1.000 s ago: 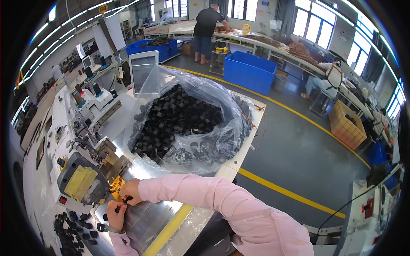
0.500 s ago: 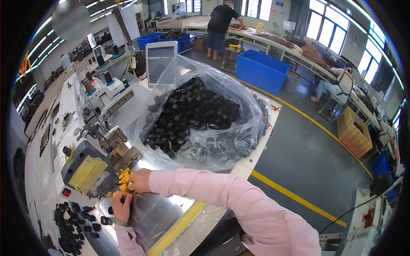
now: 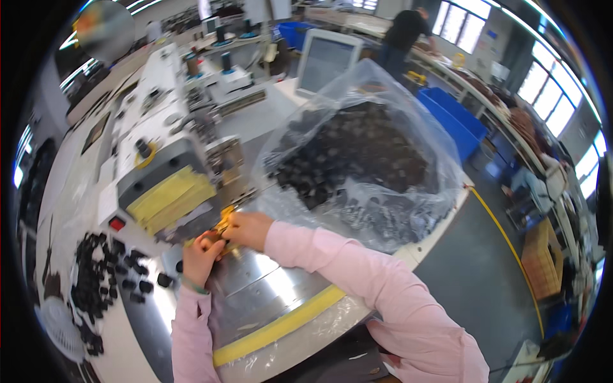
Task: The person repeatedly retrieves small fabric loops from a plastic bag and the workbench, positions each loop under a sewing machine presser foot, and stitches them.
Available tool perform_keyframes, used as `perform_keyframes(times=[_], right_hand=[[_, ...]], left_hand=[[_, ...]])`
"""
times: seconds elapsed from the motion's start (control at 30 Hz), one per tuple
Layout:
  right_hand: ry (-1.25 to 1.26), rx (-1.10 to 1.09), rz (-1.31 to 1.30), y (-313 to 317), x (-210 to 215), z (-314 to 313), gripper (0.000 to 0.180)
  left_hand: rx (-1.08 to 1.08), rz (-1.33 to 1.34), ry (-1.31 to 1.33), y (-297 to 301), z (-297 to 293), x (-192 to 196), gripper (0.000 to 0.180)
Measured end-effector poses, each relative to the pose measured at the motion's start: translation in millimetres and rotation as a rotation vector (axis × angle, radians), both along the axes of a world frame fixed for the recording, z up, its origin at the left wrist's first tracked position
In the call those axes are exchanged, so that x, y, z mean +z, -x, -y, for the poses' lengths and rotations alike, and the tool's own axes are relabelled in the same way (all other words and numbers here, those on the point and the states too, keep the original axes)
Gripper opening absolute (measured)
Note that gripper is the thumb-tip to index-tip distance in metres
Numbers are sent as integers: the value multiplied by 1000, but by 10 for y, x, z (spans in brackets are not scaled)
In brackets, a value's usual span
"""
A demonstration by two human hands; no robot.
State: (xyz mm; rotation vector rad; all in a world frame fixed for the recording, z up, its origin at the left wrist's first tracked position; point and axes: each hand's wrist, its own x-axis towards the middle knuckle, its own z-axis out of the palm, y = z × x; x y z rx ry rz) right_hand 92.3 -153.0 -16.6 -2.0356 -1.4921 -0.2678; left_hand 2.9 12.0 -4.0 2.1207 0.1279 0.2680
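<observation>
Both hands work close together at a small orange fixture under the head of a sewing machine, which has yellow tape on its front. My left hand has its thumb and fingertips pinched together at the fixture's near side. Whatever lies in that pinch is too small and blurred to name. My right hand reaches in from the right with curled fingers, touching the fixture; its fingertips are partly hidden. Beneath both hands is a shiny metal work plate with a yellow strip along its near edge.
A clear plastic bag full of black rings stands beyond my right arm. Loose black pieces lie left of the plate, near a white fan. Behind are a screen, a blue bin and a person at a long table.
The view has turned left and come nearer the machine, so the scene sits farther right. Both hands stay at the orange fixture, my left fingers now closer to the right hand.
</observation>
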Motion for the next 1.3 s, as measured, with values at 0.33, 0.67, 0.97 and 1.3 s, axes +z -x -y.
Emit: perform_keyframes(times=[0.33,0.67,0.97,1.3], right_hand=[[-122,-147,-139,27,124,72,10],[-56,-337,-480,26,212,2,15],[-55,-325,-455,-6,170,31,13],[-113,-311,-373,-22,98,27,15]], left_hand=[[130,105,-101,-104,135,-72,28],[150,91,0,-114,96,-104,26],[176,90,-157,-83,175,-39,27],[151,120,-136,-116,137,-90,27]])
